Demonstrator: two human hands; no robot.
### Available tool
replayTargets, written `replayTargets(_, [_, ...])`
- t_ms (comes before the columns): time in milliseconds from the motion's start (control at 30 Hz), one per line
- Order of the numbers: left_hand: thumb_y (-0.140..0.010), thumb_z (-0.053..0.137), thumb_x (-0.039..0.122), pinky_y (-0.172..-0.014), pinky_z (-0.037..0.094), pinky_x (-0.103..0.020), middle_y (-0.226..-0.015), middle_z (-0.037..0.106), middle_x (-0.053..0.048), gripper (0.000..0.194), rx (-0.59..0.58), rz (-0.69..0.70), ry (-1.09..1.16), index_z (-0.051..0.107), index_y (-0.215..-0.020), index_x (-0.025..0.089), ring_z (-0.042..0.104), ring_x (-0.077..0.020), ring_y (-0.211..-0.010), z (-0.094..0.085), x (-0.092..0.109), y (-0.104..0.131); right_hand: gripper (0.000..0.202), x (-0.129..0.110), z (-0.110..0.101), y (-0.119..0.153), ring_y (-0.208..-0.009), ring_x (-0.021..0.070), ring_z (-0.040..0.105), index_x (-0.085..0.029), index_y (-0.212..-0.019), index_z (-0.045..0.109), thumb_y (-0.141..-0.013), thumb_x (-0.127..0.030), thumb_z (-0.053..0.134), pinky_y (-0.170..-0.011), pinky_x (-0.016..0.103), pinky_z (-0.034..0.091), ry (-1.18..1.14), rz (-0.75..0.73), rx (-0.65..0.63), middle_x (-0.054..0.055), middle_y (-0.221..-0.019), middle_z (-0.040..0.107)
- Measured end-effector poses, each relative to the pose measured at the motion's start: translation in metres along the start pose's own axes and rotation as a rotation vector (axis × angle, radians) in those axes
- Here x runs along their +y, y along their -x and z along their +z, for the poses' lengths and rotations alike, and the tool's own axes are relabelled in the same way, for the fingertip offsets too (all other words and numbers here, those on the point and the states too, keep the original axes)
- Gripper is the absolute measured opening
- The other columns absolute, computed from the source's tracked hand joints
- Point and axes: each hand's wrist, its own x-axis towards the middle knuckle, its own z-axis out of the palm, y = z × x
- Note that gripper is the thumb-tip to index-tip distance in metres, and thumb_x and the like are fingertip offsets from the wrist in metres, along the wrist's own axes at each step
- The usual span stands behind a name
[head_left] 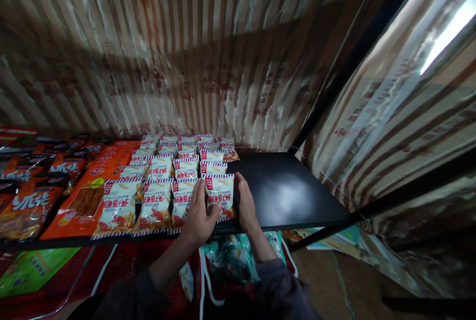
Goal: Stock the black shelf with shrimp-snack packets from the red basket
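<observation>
Left hand (199, 216) lay flat, fingers spread, on the front snack packet (219, 196) at the black shelf (290, 191) edge; right hand (246, 203) pressed open against its right side. Could easily have slipped off that edge, being glossy. Behind, packet rows (178, 154) sat tight, liable to shift if nudged.

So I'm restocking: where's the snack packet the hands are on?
Head view: snack packet lies at the shelf front, rightmost in its row, between both hands.

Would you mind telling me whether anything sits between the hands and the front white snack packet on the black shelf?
Nothing visible does. The left hand and right hand already rest on either side of the front right packet, on the shelf.
</observation>
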Motion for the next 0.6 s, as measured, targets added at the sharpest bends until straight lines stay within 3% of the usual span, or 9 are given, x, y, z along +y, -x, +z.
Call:
replayTargets(200, [-0.081,0.046,0.034,-0.114,0.019,-0.040,-0.149,0.021,-0.021,0.073,0.060,0.051,0.003,0.018,-0.141,0.004,0.016,-0.0256,-0.140,0.013,0.012,-0.008,0.065,-0.011,0.012,0.018,-0.119,0.0209,0.051,-0.021,-0.135,0.039,-0.080,-0.052,0.052,-0.102,0.034,0.039,0.003,0.014,-0.144,0.006,-0.131,0.054])
replayTargets(367, [-0.078,0.048,0.025,-0.114,0.020,-0.041,-0.148,0.027,-0.019,0.074,0.087,-0.004,0.065,0.015,-0.142,0.009,0.018,-0.0261,-0.139,0.021,0.016,-0.017,0.054,-0.016,0.019,0.017,-0.110,0.0222,0.057,-0.019,-0.123,0.050,-0.081,-0.052,0.051,-0.096,0.035,0.043,0.046,-0.004,-0.113,0.006,-0.120,0.062])
replayTargets(600, [-0.076,0.048,0.022,-0.113,0.022,-0.040,-0.149,0.023,-0.021,0.079,0.075,-0.019,0.075,0.010,-0.143,0.007,0.022,-0.0254,-0.138,0.024,0.009,-0.014,0.050,-0.013,0.023,0.018,-0.096,0.0230,0.062,-0.019,-0.111,0.058,-0.079,-0.057,0.049,-0.084,0.034,0.049,0.109,-0.003,-0.114,0.006,-0.104,0.069])
